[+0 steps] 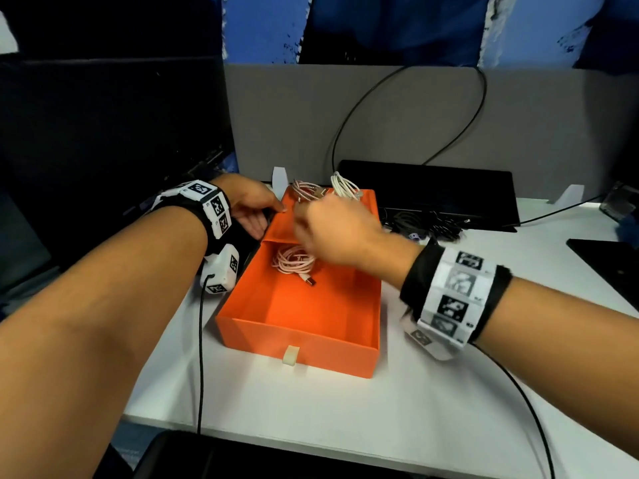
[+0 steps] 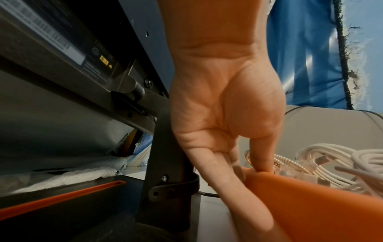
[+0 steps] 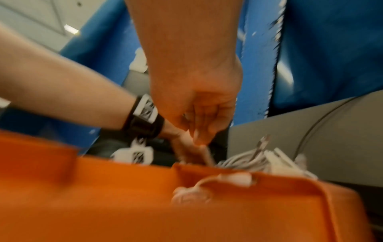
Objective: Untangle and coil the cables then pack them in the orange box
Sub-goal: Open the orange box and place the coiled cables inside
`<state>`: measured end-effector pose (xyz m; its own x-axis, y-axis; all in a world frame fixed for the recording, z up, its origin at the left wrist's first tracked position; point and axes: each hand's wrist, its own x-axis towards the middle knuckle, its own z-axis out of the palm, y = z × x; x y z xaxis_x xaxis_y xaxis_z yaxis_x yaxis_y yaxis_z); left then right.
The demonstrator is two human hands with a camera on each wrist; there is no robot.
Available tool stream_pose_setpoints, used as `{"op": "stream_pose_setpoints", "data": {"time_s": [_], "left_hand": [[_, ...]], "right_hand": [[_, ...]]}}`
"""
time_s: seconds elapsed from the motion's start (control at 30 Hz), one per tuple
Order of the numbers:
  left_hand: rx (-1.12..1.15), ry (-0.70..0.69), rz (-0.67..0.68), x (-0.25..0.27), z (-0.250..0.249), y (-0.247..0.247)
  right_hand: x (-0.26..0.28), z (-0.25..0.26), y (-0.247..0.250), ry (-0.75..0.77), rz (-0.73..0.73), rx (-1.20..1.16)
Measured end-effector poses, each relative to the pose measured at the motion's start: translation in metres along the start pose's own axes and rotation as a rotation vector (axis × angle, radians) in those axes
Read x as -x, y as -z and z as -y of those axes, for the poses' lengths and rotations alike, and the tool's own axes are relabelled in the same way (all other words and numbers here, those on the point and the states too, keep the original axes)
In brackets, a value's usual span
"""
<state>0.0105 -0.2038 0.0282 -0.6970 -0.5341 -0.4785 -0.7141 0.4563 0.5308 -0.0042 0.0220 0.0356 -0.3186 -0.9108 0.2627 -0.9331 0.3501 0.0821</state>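
The orange box (image 1: 375, 299) is a drawer pulled out of its sleeve (image 1: 283, 226) on the white desk. Inside the drawer lies a coiled pink cable (image 1: 294, 262). On top of the sleeve rest a braided coil (image 1: 306, 190) and a white coil (image 1: 345, 184). My left hand (image 1: 256, 209) grips the sleeve's far left corner, thumb (image 2: 261, 163) on top and fingers (image 2: 219, 176) down the side. My right hand (image 1: 332, 229) hovers blurred over the sleeve, its fingers (image 3: 199, 131) curled beside the braided coil. Whether they hold it is hidden by blur.
A black monitor base (image 1: 428, 191) stands behind the box, with a tangle of black cables (image 1: 425, 223) in front of it. A grey partition (image 1: 380, 115) closes the back. A dark monitor (image 1: 103, 133) stands to the left. Thin black wrist leads (image 1: 200, 357) trail over the desk.
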Motion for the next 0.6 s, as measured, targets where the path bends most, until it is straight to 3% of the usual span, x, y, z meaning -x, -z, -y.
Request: {"op": "stream_pose_setpoints", "data": {"time_s": [0.07,0.2,0.47,0.6], "left_hand": [[-0.002,0.004,-0.003,0.0,0.0,0.0],[-0.015,0.021,-0.011,0.002,-0.004,-0.001],[-0.002,0.045,-0.019,-0.002,-0.003,0.0],[0.004,0.042,-0.013,-0.004,-0.002,0.001]], "right_hand": [[-0.014,-0.029,0.017,-0.159,-0.134,-0.043],[-0.046,-0.092,0.016,-0.412,-0.029,-0.101],[-0.093,-0.11,-0.017,-0.38,0.195,-0.285],[-0.101,-0.122,-0.025,-0.457,0.083,-0.476]]}}
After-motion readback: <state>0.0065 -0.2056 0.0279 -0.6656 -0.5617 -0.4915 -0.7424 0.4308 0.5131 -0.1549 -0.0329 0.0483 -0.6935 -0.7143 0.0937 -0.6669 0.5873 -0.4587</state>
